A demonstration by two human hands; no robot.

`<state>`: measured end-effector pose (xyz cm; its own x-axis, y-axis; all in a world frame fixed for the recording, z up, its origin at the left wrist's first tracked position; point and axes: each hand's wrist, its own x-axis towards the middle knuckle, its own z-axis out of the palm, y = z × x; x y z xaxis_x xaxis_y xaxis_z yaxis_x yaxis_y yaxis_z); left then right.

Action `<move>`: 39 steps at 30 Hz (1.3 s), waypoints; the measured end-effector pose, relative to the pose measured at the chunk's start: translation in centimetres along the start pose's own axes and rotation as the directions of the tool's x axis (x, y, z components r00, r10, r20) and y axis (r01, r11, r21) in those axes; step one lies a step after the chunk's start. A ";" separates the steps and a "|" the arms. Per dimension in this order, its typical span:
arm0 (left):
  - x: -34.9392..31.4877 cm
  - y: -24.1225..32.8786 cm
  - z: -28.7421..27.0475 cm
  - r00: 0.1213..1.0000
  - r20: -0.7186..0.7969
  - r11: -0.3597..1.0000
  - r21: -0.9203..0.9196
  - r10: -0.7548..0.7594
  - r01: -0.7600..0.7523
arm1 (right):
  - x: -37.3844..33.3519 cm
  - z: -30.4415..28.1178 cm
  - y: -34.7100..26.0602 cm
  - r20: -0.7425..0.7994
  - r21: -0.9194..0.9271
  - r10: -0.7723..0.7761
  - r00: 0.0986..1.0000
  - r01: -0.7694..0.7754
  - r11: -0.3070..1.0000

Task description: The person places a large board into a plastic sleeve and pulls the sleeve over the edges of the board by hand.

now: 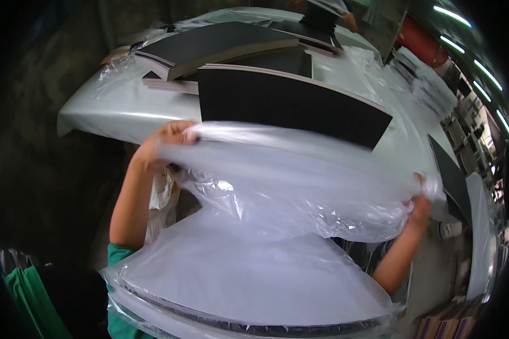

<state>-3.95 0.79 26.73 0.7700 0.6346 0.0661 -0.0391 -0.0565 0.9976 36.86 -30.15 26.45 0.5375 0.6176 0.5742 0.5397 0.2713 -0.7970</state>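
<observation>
A sheet of clear plastic film (288,169) stretches between my two hands, creased and shiny, with its upper part blurred by motion. My left hand (174,135) pinches its left end near the table edge. At the other end, lower and to the right, my right hand (418,208) has its fingers closed on a bunched part. Just beyond the film a black board (288,101) stands on edge, tilted, with a pale rim along its top. Closest to me lies a plastic-covered stack (254,282), pale on top with a dark band along its near edge.
Thick stacks of black boards (220,45) lie on the white-covered table (107,110). Loose clear wrap (116,70) is at its left. Another person's hand (349,22) shows at the far side. More dark board (451,178) leans at the right. Wooden slats (449,325) are at lower right.
</observation>
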 end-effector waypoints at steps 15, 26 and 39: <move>-3.2 -35.9 -1.4 0.706 -0.084 0.624 -0.548 -0.704 0.557 | -25.1 10.6 30.7 0.323 -0.601 0.806 0.496 -0.550 0.580; 1.4 -16.4 -8.3 0.968 -0.215 0.740 -0.628 0.132 -0.241 | -0.3 -7.1 13.6 -0.454 -0.694 -0.001 0.891 -0.353 0.627; 3.2 1.3 10.4 0.883 0.442 0.984 0.001 0.157 -0.176 | 4.3 16.4 -6.3 0.484 0.671 -0.046 0.874 -0.336 0.661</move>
<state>5.06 -5.24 28.02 0.9553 0.2112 0.2071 -0.1733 -0.1679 0.9704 25.17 -17.10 30.83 0.1311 0.8844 0.4480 -0.2586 0.4668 -0.8457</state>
